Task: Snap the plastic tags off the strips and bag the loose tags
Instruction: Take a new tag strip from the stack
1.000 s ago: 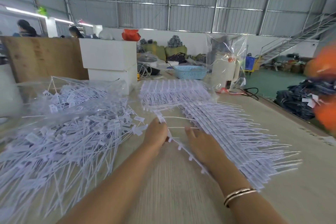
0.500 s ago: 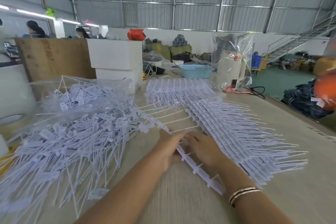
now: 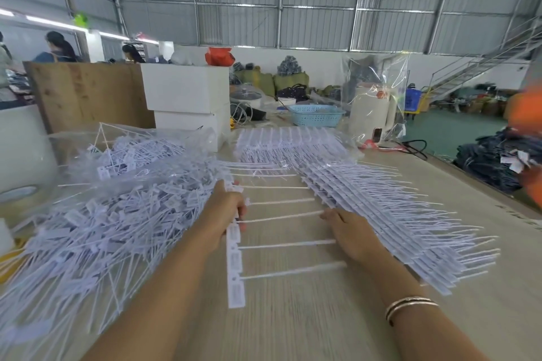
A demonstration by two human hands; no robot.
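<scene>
On the table (image 3: pixel 293 316) we see loose tags (image 3: pixel 96 223) heaped left, stacked strips (image 3: pixel 390 208) right, one strip (image 3: pixel 234 258) between them, boxes (image 3: pixel 187 102) behind.

The worktop (image 3: pixel 293 316) is seen as matt, pale, grained wood; the tags (image 3: pixel 88 228) and strips (image 3: pixel 396 214) as smooth white plastic — the bag (image 3: pixel 123 138) as glossy, clear film.
</scene>
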